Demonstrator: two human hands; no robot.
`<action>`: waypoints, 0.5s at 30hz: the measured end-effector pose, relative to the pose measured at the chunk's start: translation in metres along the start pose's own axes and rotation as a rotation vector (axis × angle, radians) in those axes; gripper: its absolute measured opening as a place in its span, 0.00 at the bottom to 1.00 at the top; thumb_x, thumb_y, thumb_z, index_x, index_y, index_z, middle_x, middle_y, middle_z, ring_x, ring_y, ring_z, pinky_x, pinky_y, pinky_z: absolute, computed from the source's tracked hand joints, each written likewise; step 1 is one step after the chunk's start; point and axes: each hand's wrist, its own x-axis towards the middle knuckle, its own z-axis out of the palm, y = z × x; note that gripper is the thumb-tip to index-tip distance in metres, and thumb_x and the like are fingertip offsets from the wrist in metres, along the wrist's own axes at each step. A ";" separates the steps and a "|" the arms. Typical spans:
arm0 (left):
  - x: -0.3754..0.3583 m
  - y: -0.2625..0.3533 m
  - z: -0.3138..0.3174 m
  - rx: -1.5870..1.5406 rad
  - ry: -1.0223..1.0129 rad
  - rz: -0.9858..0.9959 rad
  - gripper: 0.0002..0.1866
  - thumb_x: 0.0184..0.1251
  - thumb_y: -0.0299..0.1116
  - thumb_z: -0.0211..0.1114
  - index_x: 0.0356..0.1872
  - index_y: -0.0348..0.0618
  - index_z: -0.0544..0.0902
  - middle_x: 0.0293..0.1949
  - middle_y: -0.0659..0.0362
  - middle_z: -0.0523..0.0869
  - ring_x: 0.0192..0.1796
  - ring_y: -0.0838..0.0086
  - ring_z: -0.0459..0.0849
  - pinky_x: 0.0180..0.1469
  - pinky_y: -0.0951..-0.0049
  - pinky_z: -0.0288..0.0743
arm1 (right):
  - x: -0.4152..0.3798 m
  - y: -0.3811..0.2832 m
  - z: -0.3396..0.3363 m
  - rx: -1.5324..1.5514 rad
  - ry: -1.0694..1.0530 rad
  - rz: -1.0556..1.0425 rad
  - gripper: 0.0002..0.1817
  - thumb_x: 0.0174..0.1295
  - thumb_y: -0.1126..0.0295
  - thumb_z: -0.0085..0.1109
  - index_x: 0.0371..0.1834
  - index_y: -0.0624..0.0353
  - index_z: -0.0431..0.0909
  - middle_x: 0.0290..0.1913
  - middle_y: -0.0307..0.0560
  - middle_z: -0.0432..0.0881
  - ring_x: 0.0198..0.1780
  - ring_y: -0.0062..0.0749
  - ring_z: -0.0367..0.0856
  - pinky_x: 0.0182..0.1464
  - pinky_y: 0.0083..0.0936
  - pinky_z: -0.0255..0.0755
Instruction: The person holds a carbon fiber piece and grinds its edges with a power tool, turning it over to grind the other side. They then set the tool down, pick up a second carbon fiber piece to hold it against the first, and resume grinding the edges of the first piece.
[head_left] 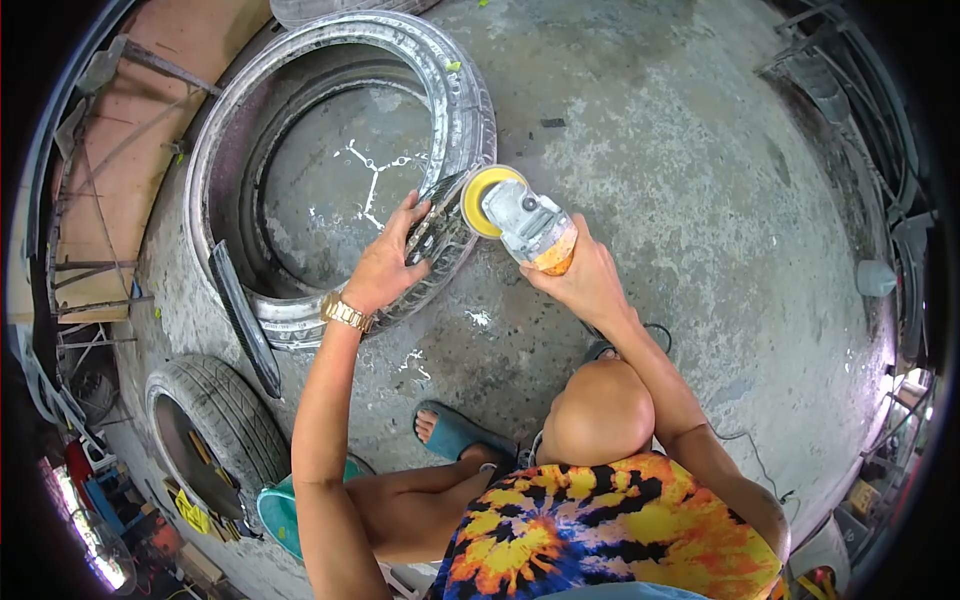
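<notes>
My right hand [590, 275] is wrapped round the body of an angle grinder [532, 222] with a grey head and an orange section. Its round yellow disc [480, 203] is right at the outer edge of a large worn tire [325, 33] lying flat on the floor. On the near right side of that tire, my left hand [390, 255] grips a dark treaded rubber strip [432, 228] between thumb and fingers, close beside the disc. A gold watch [347, 312] circles my left wrist.
A long dark rubber strip [243, 320] leans on the tire's left side. Another tire [225, 420] sits lower left, near a teal plastic stool or tub [280, 515]. My sandaled foot [460, 430] rests on stained concrete [660, 190]. A thin cord [755, 455] trails at right.
</notes>
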 end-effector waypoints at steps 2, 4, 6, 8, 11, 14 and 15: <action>0.000 0.001 0.000 -0.001 -0.016 -0.028 0.45 0.57 0.27 0.70 0.79 0.45 0.62 0.82 0.53 0.59 0.81 0.55 0.62 0.78 0.63 0.62 | -0.005 0.002 -0.003 -0.011 -0.025 0.039 0.32 0.52 0.57 0.79 0.51 0.62 0.70 0.42 0.60 0.87 0.48 0.58 0.88 0.50 0.43 0.79; 0.001 0.002 -0.001 -0.005 -0.011 -0.023 0.45 0.57 0.27 0.70 0.79 0.45 0.62 0.82 0.53 0.58 0.81 0.55 0.62 0.78 0.63 0.62 | -0.011 0.007 -0.004 0.000 0.006 0.060 0.33 0.51 0.57 0.79 0.52 0.62 0.71 0.44 0.59 0.87 0.49 0.56 0.88 0.50 0.43 0.79; 0.000 0.002 0.000 -0.012 -0.010 -0.020 0.45 0.57 0.27 0.70 0.79 0.45 0.62 0.82 0.53 0.58 0.81 0.56 0.62 0.78 0.63 0.62 | -0.009 0.011 -0.003 0.006 0.055 0.019 0.33 0.51 0.55 0.78 0.50 0.62 0.69 0.41 0.61 0.87 0.47 0.59 0.88 0.49 0.46 0.79; 0.000 0.003 0.000 -0.027 -0.012 -0.026 0.45 0.57 0.27 0.70 0.79 0.45 0.62 0.82 0.54 0.58 0.81 0.56 0.62 0.78 0.63 0.62 | -0.007 0.011 -0.004 0.016 0.107 -0.019 0.33 0.52 0.52 0.78 0.48 0.62 0.68 0.39 0.63 0.88 0.45 0.62 0.87 0.47 0.48 0.79; 0.001 -0.001 0.001 0.050 0.009 -0.001 0.44 0.56 0.30 0.69 0.77 0.49 0.64 0.83 0.52 0.56 0.78 0.53 0.68 0.74 0.61 0.68 | 0.002 -0.001 -0.009 -0.004 0.092 -0.007 0.33 0.52 0.52 0.77 0.48 0.62 0.69 0.38 0.63 0.88 0.44 0.62 0.87 0.46 0.48 0.79; 0.001 -0.001 0.001 0.051 0.010 0.007 0.43 0.56 0.30 0.70 0.77 0.50 0.64 0.83 0.52 0.56 0.78 0.53 0.68 0.74 0.61 0.68 | 0.008 -0.008 -0.010 -0.022 0.071 -0.007 0.32 0.53 0.51 0.77 0.48 0.61 0.69 0.38 0.62 0.88 0.43 0.62 0.87 0.45 0.47 0.80; 0.001 -0.002 0.002 0.051 0.011 0.006 0.43 0.56 0.30 0.70 0.77 0.50 0.64 0.83 0.52 0.56 0.78 0.53 0.68 0.74 0.61 0.68 | 0.009 -0.009 -0.010 -0.019 0.050 0.021 0.32 0.52 0.54 0.78 0.50 0.62 0.70 0.41 0.61 0.88 0.46 0.59 0.88 0.47 0.45 0.79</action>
